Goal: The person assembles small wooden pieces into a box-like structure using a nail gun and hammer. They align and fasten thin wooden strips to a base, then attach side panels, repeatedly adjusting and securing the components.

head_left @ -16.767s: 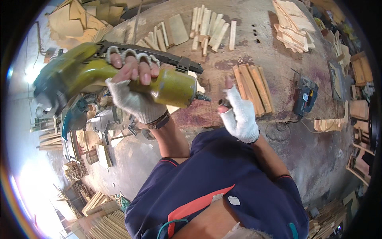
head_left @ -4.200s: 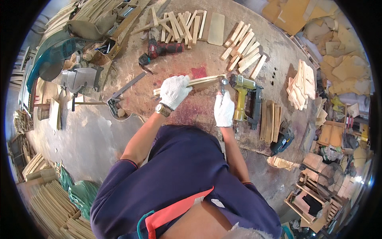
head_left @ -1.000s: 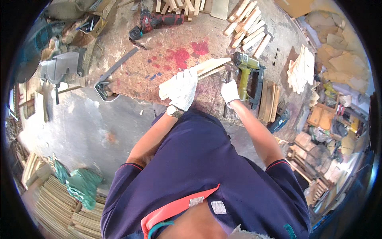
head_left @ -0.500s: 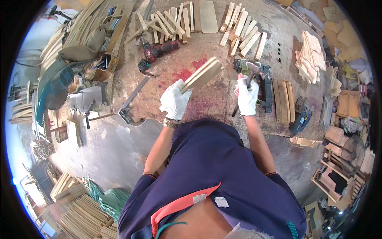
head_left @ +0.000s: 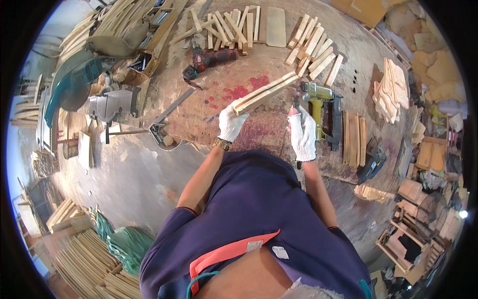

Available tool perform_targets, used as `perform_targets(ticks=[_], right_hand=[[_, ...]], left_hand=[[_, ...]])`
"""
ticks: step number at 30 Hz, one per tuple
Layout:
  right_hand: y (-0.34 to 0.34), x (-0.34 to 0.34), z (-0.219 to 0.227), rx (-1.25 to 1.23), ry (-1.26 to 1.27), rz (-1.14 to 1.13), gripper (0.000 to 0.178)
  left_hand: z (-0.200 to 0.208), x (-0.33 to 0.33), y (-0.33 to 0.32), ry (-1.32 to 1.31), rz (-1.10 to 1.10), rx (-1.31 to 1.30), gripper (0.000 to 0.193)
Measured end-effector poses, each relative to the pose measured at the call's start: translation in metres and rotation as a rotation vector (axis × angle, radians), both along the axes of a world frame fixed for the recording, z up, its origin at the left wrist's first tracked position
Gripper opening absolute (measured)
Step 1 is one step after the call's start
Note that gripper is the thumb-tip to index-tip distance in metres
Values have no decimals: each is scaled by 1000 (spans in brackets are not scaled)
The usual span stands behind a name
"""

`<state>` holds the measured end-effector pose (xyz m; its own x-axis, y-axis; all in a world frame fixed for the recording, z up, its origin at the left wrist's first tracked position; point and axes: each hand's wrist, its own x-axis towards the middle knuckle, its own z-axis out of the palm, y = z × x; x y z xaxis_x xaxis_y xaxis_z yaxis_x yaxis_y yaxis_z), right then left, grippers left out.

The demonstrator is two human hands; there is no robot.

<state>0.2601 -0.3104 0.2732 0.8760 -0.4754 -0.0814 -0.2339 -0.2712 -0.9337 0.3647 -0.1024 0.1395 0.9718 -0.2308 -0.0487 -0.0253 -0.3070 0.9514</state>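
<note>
My left hand (head_left: pixel 232 123) gripped wooden strips (head_left: pixel 266 93) left of the nail gun (head_left: pixel 316 113); my right hand (head_left: pixel 303 134), just beside it, clasped a hammer (head_left: pixel 299 164)

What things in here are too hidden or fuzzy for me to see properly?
- Head view: the middle of the hammer handle, covered by the right hand.
- Head view: the hammer's head, too small and blurred to tell its exact shape.
- Head view: part of the wooden piece's near end, covered by the left hand.
- Head view: the rest of the stacked slats, cut off at the lower left by the picture's dark rim and lower edge.
</note>
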Motion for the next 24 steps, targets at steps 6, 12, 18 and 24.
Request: perform_targets(ticks=[6, 12, 18, 24], right_hand=[[-1, 9, -10, -73, -3, 61, 42], [-1, 11, 3, -417, -17, 109, 39], [-1, 23, 2, -516, -53, 154, 36], [14, 36, 50, -497, -132, 116, 36]], left_hand=[[0, -1, -2, -85, -36, 154, 55], [24, -3, -6, -175, 0, 84, 41], [73, -7, -32, -3, 87, -378, 29], [122, 10, -33, -111, 131, -574, 35]])
